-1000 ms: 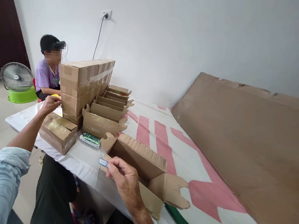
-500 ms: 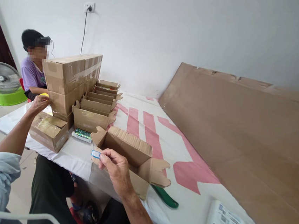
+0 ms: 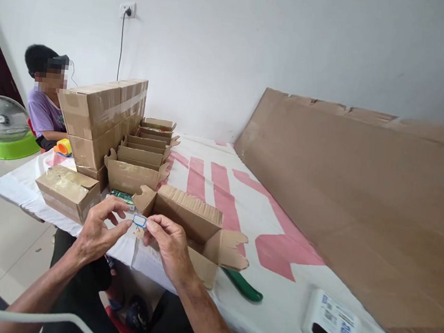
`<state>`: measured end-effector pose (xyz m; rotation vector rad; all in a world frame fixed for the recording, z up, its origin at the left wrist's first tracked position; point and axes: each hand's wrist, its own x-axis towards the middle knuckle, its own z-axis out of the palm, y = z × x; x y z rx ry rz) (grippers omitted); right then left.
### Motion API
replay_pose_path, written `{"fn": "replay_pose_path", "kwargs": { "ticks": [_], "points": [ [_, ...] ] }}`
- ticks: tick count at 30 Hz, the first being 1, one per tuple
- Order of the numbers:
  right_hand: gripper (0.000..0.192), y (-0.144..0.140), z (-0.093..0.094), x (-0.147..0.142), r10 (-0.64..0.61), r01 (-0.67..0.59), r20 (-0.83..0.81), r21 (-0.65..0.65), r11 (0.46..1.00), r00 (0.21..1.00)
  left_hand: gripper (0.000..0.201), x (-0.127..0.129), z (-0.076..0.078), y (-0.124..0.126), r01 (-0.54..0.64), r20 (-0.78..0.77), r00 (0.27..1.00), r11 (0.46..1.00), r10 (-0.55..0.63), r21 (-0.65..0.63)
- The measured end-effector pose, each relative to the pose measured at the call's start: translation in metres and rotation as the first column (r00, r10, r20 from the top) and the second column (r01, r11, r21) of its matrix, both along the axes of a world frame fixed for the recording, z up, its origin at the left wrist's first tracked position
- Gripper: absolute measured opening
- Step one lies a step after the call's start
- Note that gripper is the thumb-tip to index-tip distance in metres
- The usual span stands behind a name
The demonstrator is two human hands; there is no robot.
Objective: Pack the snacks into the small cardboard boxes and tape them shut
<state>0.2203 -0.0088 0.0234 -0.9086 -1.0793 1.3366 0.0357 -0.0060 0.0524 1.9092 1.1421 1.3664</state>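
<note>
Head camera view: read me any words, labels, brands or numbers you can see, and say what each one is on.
No text can be read.
White device: blue printed label, too blurred.
Green packet: print too small.
Small blue-edged sticker between both hands: shows no text.
Boxes: plain, taped.

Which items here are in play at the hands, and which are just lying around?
In play: small blue-edged tag, pinched between right hand and left hand; open carton just behind.

Lying about: taped box, stacked cartons, green-handled tool, white device, tape roll.
</note>
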Motion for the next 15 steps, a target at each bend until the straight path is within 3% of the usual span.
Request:
{"fn": "replay_pose_path", "kwargs": {
  "ticks": [6, 9, 15],
  "points": [
    [0.031, -0.005, 0.004, 0.002, 0.017, -0.021, 0.059, 0.066, 0.998, 0.998, 0.009, 0.009, -0.001, -0.004, -0.020, -0.028, 0.999, 0.996, 0.023, 0.089],
    [0.031, -0.008, 0.007, 0.004, 0.033, -0.044, 0.096, 0.118, 0.992, 0.995, 0.008, 0.011, -0.003, -0.004, 0.041, -0.040, 0.998, 0.999, -0.040, 0.029],
    [0.029, -0.009, 0.008, 0.007, 0.011, -0.036, 0.138, 0.176, 0.984, 0.990, 0.016, 0.014, -0.005, -0.002, -0.091, -0.013, 0.995, 0.981, 0.094, 0.174]
  ]
}}
